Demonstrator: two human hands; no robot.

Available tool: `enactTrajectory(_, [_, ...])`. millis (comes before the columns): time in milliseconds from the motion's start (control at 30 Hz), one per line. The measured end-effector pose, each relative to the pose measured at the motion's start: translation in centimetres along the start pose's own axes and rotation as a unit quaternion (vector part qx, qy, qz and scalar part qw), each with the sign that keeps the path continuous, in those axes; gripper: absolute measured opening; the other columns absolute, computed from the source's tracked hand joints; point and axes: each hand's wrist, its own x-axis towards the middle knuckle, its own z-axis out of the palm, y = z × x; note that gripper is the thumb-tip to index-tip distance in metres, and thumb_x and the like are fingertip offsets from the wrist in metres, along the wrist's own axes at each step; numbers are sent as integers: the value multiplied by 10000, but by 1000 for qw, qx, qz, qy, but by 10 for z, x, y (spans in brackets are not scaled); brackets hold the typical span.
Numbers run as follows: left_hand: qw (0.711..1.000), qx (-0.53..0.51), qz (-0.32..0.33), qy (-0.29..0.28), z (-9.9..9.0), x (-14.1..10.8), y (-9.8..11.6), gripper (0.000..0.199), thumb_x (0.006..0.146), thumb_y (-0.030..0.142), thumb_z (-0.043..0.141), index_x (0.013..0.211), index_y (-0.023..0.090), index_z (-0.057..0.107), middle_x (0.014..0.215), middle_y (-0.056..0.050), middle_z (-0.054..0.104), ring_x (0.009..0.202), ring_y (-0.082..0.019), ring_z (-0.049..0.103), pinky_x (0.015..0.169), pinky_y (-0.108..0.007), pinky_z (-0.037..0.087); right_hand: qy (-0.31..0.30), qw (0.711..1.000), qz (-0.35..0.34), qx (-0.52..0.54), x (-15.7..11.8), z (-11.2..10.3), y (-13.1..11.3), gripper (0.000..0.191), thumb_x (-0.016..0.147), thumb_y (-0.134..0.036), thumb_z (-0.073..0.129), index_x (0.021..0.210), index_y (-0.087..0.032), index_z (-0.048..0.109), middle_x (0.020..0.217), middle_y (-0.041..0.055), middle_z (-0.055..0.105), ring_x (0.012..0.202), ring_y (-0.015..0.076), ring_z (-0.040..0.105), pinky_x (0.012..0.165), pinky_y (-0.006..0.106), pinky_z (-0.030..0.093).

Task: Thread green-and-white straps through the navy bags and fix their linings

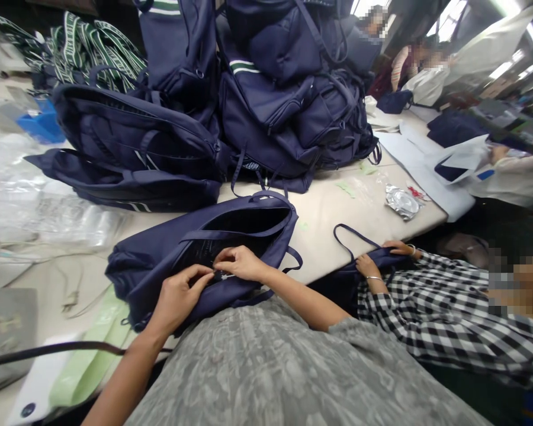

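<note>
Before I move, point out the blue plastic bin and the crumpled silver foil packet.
Blue plastic bin (43, 127), head view, on its side wall.
Crumpled silver foil packet (402, 202), head view, near its middle.

from my feed, the pale table (326, 254) has navy bags (133, 142), a blue bin (42, 123) and a crumpled silver packet (402, 202) on it

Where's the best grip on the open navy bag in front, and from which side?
Probably the small loop at the right end of the open navy bag, from the right: it sticks out over the tabletop, clear of the left hand and right hand.
</note>
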Motion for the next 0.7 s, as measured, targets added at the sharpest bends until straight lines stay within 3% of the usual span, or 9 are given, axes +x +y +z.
enactTrajectory(100, [999, -13, -15, -48, 6, -12, 2, 303, 841, 518, 549, 862, 258, 702, 905, 8, 728, 873, -196, 672, 854, -279, 474, 48, 996, 69, 0, -13, -8, 5, 118, 838, -216, 617, 869, -130, 692, 740, 17, 663, 642, 116, 605, 629, 221, 477])
enactTrajectory(200, [993, -10, -97, -66, 13, -18, 0, 351, 813, 551, 543, 940, 262, 697, 940, -6, 730, 911, -225, 677, 858, -314, 494, 78, 983, 136, -98, -17, -13, 7, 156, 825, -202, 614, 921, -137, 719, 843, 54, 708, 757, 166, 652, 687, 252, 496])
enactTrajectory(267, [988, -13, -142, -59, 14, -17, 0, 412, 780, 571, 565, 1007, 252, 690, 923, -22, 730, 893, -244, 680, 838, -338, 511, 25, 976, 141, -164, -12, -11, 5, 260, 756, -200, 701, 1010, -152, 724, 977, 67, 723, 900, 204, 663, 774, 270, 500])
enactTrajectory(367, [986, -83, -138, -30, 11, -11, 2, 469, 739, 580, 620, 1024, 214, 688, 905, -48, 727, 855, -245, 679, 819, -342, 532, -71, 974, 66, -204, 5, -2, 0, 444, 665, -198, 796, 1097, -163, 703, 1126, 67, 698, 1056, 227, 625, 871, 269, 479])
enactTrajectory(467, [974, -178, -139, 14, 5, -4, 4, 495, 729, 567, 662, 1040, 181, 679, 856, -57, 722, 818, -233, 679, 838, -347, 547, -163, 968, 21, -192, 20, 4, -5, 268, 754, -223, 744, 1013, -163, 709, 1059, 32, 707, 999, 181, 631, 837, 230, 469])
enactTrajectory(567, [974, -170, -131, 67, 1, 0, -1, 467, 753, 533, 658, 1070, 189, 676, 976, -65, 725, 916, -243, 680, 931, -378, 531, -231, 949, 31, -214, 19, 2, -8, 145, 860, -303, 657, 873, -165, 699, 883, 0, 706, 826, 139, 636, 710, 202, 457])
enactTrajectory(633, [988, -87, -86, 93, 1, -3, -7, 410, 795, 492, 628, 1089, 211, 676, 1085, -64, 712, 1002, -255, 667, 989, -402, 505, -184, 929, 40, -320, 10, -4, -9, 146, 864, -305, 651, 827, -169, 694, 847, 14, 704, 796, 156, 630, 674, 220, 442])
enactTrajectory(700, [994, 14, -4, 110, 0, -14, -9, 325, 853, 429, 584, 1084, 220, 677, 1130, -66, 702, 1047, -258, 656, 1023, -416, 481, -81, 893, 35, -441, -2, -13, -11, 116, 868, -266, 628, 869, -183, 708, 909, 50, 715, 859, 198, 637, 707, 260, 445])
